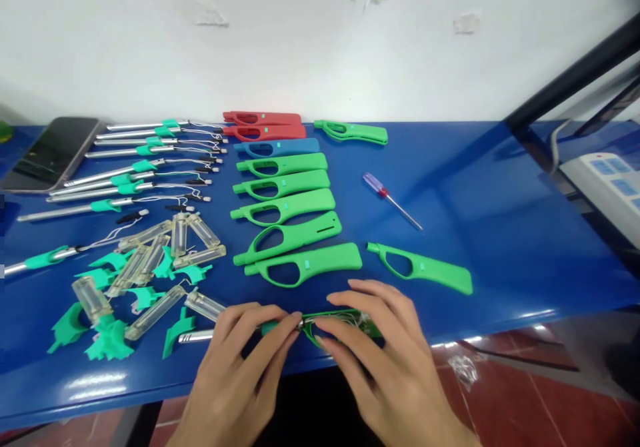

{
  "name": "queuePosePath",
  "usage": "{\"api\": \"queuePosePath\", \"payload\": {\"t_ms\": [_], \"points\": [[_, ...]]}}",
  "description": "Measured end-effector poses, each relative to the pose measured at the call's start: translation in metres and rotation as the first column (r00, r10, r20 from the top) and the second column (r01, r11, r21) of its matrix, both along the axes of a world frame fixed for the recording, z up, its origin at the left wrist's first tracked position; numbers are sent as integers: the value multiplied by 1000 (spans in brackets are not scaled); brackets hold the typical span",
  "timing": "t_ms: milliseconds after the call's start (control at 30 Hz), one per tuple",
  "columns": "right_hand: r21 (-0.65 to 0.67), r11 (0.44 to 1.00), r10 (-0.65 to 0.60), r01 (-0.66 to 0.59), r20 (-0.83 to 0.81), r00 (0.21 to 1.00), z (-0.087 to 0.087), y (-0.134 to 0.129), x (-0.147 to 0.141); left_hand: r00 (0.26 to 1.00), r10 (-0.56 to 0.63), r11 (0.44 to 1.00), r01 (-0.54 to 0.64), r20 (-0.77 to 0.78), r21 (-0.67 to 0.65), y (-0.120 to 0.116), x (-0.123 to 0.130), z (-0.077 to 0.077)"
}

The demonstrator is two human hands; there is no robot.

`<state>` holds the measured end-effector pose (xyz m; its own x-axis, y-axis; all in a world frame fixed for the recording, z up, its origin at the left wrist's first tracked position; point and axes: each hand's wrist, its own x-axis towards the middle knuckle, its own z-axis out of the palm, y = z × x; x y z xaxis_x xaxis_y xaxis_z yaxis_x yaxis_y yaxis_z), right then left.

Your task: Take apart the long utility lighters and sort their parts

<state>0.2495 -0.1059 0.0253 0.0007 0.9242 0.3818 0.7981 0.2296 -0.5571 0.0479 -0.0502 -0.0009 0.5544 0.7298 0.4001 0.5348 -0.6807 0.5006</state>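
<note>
At the table's front edge lies a green utility lighter casing (345,313), open, with thin wires and clear parts showing inside it. A metal lighter tube (195,336) sticks out of its left end. My left hand (245,347) is closed around the joint between tube and casing, fingertips pinched together. My right hand (380,334) bends over the casing's handle, its thumb and fingers gripping the body beside the wires. My fingers hide much of the inside. Just above lie a green lighter casing (320,262) and, to the right, another green casing (440,276).
Metal tubes with wires (100,206) lie in a row at left, near a phone (53,152). Clear fuel tanks (155,310) and teal plastic pieces (107,337) are scattered below. Red casings (280,131), a blue casing (300,146) and a screwdriver (393,200) lie farther back.
</note>
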Motion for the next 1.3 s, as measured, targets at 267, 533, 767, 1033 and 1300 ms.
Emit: {"api": "queuePosePath", "payload": {"t_ms": [267,533,767,1033,1300], "points": [[-17,1000,-11,11,12,1000,-6,8,-5,998,-56,998,56,2,14,-2,-4,-5],[-6,1000,5,-6,-37,999,-12,10,-6,999,-48,999,48,17,-20,-2,-3,-5],[12,1000,25,-24,-51,998,-12,11,-4,999,-46,999,46,5,-20,-4,-4,-6],[45,998,46,-45,-32,998,-11,12,-5,999,-54,998,54,6,-24,-4,-6,-9],[45,999,31,-30,-39,999,-9,9,-8,998,-55,998,55,-3,2,-3,-8,-9]]}}
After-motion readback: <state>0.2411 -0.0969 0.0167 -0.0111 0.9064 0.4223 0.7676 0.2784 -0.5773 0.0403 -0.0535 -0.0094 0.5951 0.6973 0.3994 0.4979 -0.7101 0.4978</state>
